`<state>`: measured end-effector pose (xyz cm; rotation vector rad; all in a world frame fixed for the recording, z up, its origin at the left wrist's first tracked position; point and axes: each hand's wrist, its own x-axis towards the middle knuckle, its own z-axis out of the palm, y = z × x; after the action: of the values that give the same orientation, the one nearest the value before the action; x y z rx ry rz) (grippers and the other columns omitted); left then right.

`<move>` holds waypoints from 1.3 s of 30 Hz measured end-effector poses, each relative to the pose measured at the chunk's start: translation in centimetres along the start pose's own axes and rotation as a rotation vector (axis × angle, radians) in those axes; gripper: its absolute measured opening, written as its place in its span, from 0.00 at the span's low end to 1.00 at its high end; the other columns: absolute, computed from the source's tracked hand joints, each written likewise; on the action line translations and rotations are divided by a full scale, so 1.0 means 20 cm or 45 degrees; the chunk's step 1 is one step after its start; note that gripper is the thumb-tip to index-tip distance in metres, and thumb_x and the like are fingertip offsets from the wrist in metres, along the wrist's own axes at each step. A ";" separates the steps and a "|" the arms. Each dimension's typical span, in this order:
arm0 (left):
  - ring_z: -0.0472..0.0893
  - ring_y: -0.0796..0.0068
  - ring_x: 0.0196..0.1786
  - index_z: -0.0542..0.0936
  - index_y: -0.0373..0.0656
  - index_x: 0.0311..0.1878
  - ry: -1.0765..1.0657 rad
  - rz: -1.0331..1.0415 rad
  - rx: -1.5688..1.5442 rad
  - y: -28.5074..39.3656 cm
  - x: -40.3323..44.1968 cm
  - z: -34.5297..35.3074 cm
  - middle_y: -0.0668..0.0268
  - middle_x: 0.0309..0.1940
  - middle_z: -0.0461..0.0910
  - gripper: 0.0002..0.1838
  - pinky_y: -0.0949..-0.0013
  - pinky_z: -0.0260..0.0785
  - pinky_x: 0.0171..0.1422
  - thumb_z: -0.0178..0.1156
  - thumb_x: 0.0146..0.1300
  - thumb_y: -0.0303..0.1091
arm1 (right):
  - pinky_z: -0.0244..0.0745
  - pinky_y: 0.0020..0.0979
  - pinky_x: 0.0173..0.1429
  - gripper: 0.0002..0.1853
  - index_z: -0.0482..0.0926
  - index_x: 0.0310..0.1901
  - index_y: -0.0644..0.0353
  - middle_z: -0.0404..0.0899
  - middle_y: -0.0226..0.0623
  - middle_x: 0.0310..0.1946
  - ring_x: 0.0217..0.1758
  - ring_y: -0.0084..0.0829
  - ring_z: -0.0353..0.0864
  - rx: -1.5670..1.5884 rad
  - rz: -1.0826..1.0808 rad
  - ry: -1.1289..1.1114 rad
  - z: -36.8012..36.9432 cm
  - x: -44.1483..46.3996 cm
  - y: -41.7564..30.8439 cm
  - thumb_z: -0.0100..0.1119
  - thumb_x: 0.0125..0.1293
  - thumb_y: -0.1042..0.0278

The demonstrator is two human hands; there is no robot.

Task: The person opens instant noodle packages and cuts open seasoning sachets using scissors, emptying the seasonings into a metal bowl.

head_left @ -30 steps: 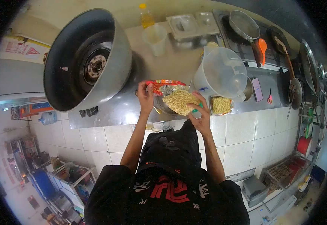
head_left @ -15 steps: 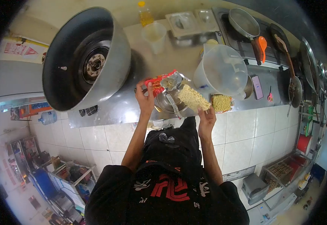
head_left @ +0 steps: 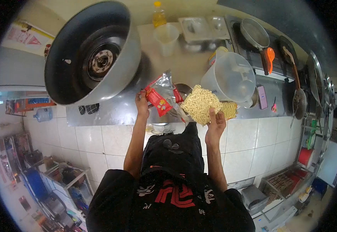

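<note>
My left hand [head_left: 141,103] is closed on the edge of a torn red noodle packet [head_left: 159,99], whose silver inside shows at the top. Pinched in my right hand [head_left: 215,125] is a block of dried instant noodles [head_left: 200,104], its flat face turned up toward me. The noodle block is apart from the packet. Behind them both, a metal bowl [head_left: 184,89] on the counter is partly hidden, with something red by its rim. A second noodle block [head_left: 230,110] lies on the counter just beyond my right hand, partly covered by it.
On the steel counter [head_left: 110,117] a big dark-lined pot [head_left: 134,63] stands tilted at left. A clear plastic jug [head_left: 230,77], a phone [head_left: 262,96] and red scissors [head_left: 274,105] are at right. Behind are a plastic cup [head_left: 166,40], an oil bottle [head_left: 159,16] and a stove with a pan [head_left: 254,33].
The noodle block has turned to show its broad face and sits further from the packet. My left hand has moved slightly left and down, and the packet now hangs with its printed front showing.
</note>
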<state>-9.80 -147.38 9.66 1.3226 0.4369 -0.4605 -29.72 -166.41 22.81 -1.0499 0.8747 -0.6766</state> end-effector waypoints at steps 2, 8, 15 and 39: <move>0.77 0.70 0.46 0.68 0.50 0.48 -0.009 -0.037 0.001 -0.03 0.01 -0.10 0.67 0.45 0.74 0.20 0.52 0.77 0.36 0.57 0.62 0.53 | 0.77 0.29 0.44 0.13 0.73 0.44 0.62 0.79 0.35 0.41 0.43 0.25 0.79 0.000 0.021 -0.024 0.03 -0.02 -0.04 0.61 0.63 0.65; 0.78 0.70 0.40 0.66 0.46 0.48 0.117 -0.018 0.038 -0.02 -0.06 -0.31 0.63 0.40 0.76 0.21 0.52 0.78 0.34 0.56 0.63 0.51 | 0.76 0.27 0.40 0.14 0.74 0.44 0.62 0.80 0.34 0.39 0.40 0.23 0.79 0.035 0.129 -0.115 0.13 -0.07 -0.01 0.62 0.63 0.63; 0.79 0.72 0.36 0.67 0.44 0.50 0.206 -0.044 0.060 -0.07 0.00 -0.60 0.64 0.36 0.77 0.23 0.60 0.78 0.34 0.59 0.62 0.50 | 0.76 0.27 0.44 0.16 0.73 0.45 0.66 0.79 0.41 0.42 0.43 0.26 0.78 -0.243 0.252 -0.600 0.39 -0.21 0.44 0.65 0.60 0.68; 0.51 0.51 0.71 0.54 0.35 0.67 0.109 0.849 1.111 -0.22 -0.26 -0.55 0.48 0.67 0.48 0.34 0.53 0.55 0.67 0.55 0.66 0.41 | 0.64 0.46 0.58 0.24 0.68 0.52 0.61 0.66 0.50 0.49 0.55 0.51 0.64 -1.589 -0.838 0.070 -0.24 0.13 0.70 0.61 0.53 0.67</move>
<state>-17.08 -136.97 6.79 2.2190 -0.1941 -0.0044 -31.63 -165.65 7.99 -2.5180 0.9960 -0.6712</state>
